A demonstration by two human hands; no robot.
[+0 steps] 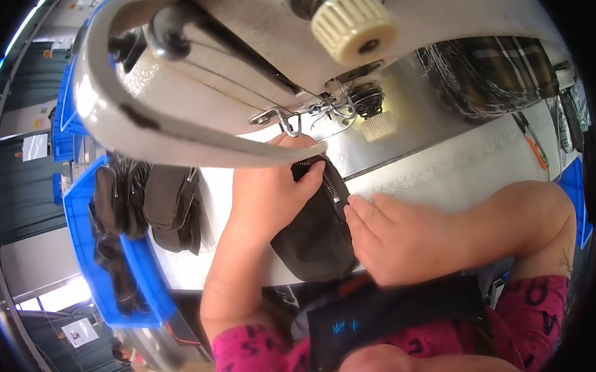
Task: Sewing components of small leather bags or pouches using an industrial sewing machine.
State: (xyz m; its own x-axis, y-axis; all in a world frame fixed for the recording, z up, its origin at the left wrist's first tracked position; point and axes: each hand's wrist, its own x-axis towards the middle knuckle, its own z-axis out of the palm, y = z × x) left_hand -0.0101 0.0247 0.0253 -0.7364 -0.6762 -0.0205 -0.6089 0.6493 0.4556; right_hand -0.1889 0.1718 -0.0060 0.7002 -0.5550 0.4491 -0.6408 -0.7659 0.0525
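Observation:
A dark pouch (314, 242) with a metal zipper (331, 186) lies on the white table below the sewing machine (196, 134). My left hand (270, 194) grips its upper left part, the thumb bent over the zipper's top end. The fingertips of that hand are partly hidden behind the machine's curved pale guard. At the pouch's right edge, my right hand (400, 238) has its fingers pressed together and pinches the fabric just below the zipper. The pouch's rounded end points toward my body.
Several similar dark pouches (169, 198) are stacked on the table at left, beside a blue bin (152, 279) holding more. Dark pieces with loose white threads (492, 74) lie at the far right. Orange-handled snips (532, 142) rest near the table's right side.

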